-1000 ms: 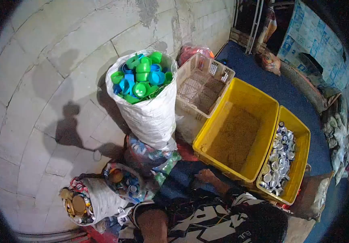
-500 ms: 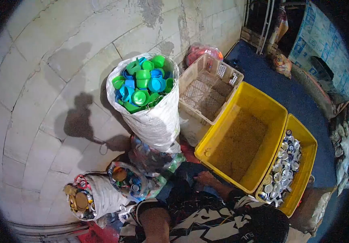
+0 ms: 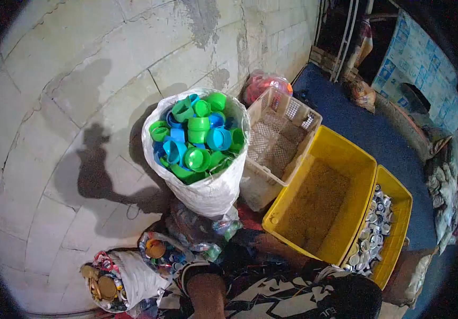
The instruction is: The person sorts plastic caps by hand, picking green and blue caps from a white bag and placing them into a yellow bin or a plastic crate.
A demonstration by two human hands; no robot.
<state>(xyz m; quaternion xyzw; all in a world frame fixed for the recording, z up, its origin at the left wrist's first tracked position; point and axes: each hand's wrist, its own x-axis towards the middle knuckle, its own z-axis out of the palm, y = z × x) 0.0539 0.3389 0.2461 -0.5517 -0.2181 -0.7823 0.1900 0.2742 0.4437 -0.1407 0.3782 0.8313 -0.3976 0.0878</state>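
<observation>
My right hand [image 3: 255, 240] is low in the middle, beside the near left corner of the large yellow bin [image 3: 370, 189]. It is dark and blurred, so its fingers and anything in them cannot be made out. My left arm is bent at the bottom edge, and its hand is out of the frame. Ahead stands a white sack [image 3: 202, 194] full of green and blue plastic caps [image 3: 198, 127]. The large yellow bin has a brownish layer on its bottom.
A smaller yellow bin [image 3: 405, 207] holds metal-like pieces [image 3: 372, 228]. A pale crate [image 3: 263, 186] and a pink bag [image 3: 267, 84] stand behind. Lower left are a sack [image 3: 138, 276] of mixed items and a clear bag [image 3: 186, 250]. A block wall [image 3: 80, 175] rises at left.
The containers appear slightly lower in view. My right hand has moved slightly left and become harder to see. The arm shadow on the wall has changed shape.
</observation>
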